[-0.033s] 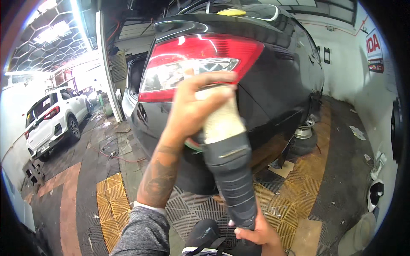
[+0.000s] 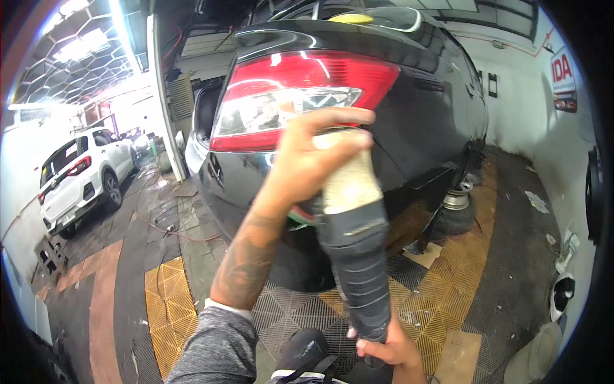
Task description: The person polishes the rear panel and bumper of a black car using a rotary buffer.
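A polisher (image 2: 355, 259) with a ribbed black body and a cream-coloured head reaches from my lap up to the rear corner of a black car (image 2: 422, 134). My left hand (image 2: 300, 157) is closed over the head end, its thumb and forefinger lying across the top. Down at the tail end, my right hand (image 2: 391, 345) wraps the black grip. Just behind the head, a green and red edge (image 2: 302, 216) shows beside my left wrist; the rest of it is hidden. Right above my left hand sits the car's red and clear tail light (image 2: 320, 70).
A white car (image 2: 86, 173) stands at the left, past a white post (image 2: 164, 96). A wheel (image 2: 455, 208) lies by the black car's right side. Yellow floor tiles (image 2: 171, 307) and cardboard (image 2: 459, 355) cover parts of the floor. A yellow round thing (image 2: 350, 18) rests on the car.
The polisher and both my hands have shifted slightly to the right along the car's rear corner. My grip on it looks the same.
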`<action>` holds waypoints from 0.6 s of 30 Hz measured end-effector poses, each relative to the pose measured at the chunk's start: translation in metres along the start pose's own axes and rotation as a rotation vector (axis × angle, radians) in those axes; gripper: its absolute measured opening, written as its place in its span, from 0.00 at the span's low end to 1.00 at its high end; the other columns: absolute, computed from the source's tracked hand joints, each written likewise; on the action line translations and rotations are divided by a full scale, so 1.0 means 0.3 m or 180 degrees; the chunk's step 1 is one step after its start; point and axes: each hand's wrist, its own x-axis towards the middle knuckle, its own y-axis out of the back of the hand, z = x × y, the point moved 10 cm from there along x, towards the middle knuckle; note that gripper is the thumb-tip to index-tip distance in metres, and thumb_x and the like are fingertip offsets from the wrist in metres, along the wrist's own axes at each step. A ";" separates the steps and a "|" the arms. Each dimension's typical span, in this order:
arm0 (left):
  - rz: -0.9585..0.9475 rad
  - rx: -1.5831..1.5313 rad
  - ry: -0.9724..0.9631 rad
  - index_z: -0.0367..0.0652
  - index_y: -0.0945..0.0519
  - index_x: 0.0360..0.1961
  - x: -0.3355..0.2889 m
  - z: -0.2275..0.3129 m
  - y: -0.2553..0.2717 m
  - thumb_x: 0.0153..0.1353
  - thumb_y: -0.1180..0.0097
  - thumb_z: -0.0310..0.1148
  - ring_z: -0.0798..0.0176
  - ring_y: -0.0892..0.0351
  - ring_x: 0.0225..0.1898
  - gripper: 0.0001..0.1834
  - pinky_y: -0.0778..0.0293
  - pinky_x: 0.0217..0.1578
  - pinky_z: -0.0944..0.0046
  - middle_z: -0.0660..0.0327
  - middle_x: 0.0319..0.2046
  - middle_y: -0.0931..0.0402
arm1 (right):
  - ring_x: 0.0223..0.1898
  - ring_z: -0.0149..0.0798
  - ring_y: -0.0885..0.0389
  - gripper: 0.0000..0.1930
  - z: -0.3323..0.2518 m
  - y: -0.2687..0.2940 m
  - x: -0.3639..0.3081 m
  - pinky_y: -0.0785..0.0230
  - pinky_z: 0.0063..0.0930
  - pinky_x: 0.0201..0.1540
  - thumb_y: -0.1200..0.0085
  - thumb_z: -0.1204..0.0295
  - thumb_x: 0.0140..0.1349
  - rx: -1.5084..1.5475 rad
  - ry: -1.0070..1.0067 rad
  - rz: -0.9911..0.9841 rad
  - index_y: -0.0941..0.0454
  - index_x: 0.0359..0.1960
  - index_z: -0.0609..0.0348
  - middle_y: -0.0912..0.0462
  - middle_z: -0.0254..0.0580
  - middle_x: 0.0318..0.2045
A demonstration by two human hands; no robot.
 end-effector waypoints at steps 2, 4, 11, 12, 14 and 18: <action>-0.0217 0.0199 -0.0002 0.36 0.17 0.48 0.029 0.003 -0.097 0.60 0.36 0.34 0.70 0.18 0.37 0.17 0.23 0.41 0.68 0.59 0.37 0.16 | 0.36 0.35 0.20 0.48 0.050 0.062 -0.017 0.22 0.32 0.36 0.38 0.78 0.54 0.0601 -0.0176 0.0215 0.59 0.71 0.61 0.23 0.52 0.45; -0.0219 0.0272 0.0072 0.36 0.16 0.46 0.027 -0.021 -0.131 0.61 0.35 0.35 0.73 0.21 0.35 0.16 0.24 0.40 0.69 0.63 0.34 0.17 | 0.35 0.36 0.20 0.46 0.092 0.054 -0.028 0.22 0.31 0.34 0.39 0.79 0.54 0.0682 -0.0199 0.0117 0.57 0.70 0.61 0.23 0.52 0.44; -0.0006 -0.0106 0.0239 0.33 0.15 0.39 -0.080 -0.025 0.025 0.62 0.40 0.33 0.68 0.18 0.35 0.12 0.23 0.38 0.68 0.57 0.32 0.16 | 0.38 0.39 0.18 0.46 0.087 -0.120 -0.014 0.21 0.34 0.40 0.38 0.74 0.54 0.0304 -0.0510 0.0436 0.55 0.70 0.64 0.24 0.56 0.48; 0.0028 -0.0281 0.0291 0.31 0.16 0.40 -0.100 -0.020 0.060 0.63 0.41 0.31 0.66 0.17 0.36 0.12 0.22 0.39 0.67 0.56 0.34 0.16 | 0.55 0.45 0.32 0.52 0.054 -0.153 -0.004 0.37 0.37 0.56 0.36 0.71 0.54 0.0283 -0.0288 0.0499 0.62 0.73 0.64 0.37 0.60 0.60; 0.0118 -0.0377 0.0136 0.29 0.17 0.42 -0.134 0.006 0.146 0.62 0.44 0.30 0.60 0.16 0.39 0.14 0.21 0.42 0.63 0.50 0.38 0.16 | 0.71 0.52 0.43 0.59 -0.028 -0.198 0.029 0.50 0.42 0.71 0.33 0.67 0.52 -0.0399 0.0033 0.0534 0.68 0.75 0.65 0.48 0.66 0.71; 0.0446 -0.0828 0.0062 0.29 0.19 0.43 -0.201 -0.037 0.331 0.62 0.45 0.31 0.55 0.16 0.39 0.14 0.20 0.42 0.59 0.45 0.41 0.18 | 0.71 0.54 0.43 0.58 -0.024 -0.285 0.088 0.50 0.43 0.71 0.34 0.68 0.53 -0.0744 0.0144 0.0238 0.69 0.75 0.65 0.48 0.67 0.71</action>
